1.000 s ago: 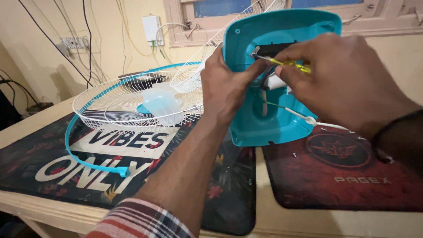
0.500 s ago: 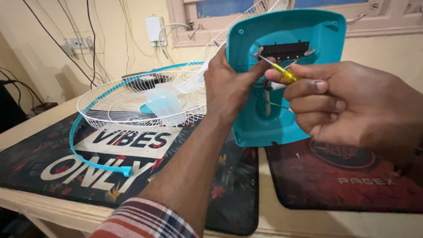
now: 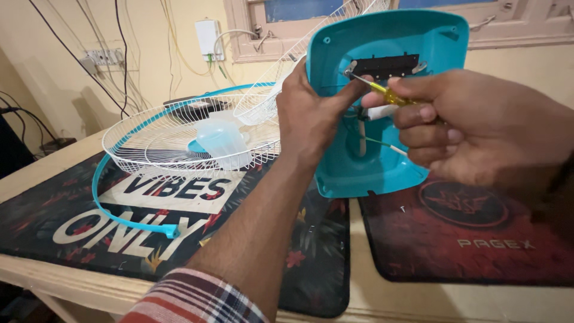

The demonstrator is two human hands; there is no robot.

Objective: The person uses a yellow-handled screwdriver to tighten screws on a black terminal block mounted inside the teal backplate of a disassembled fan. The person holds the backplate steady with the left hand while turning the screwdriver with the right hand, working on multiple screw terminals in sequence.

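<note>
Dark floral mat [image 3: 72,209] bearing white lettering, red mat [image 3: 478,239], perhaps logo-printed

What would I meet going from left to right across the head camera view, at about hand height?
Turquoise rim ring → white wire fan guard → left hand → turquoise fan housing → yellow-handled screwdriver → right hand.

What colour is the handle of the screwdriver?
The screwdriver handle is clear yellow, held in the right hand; the head view shows it.
</note>
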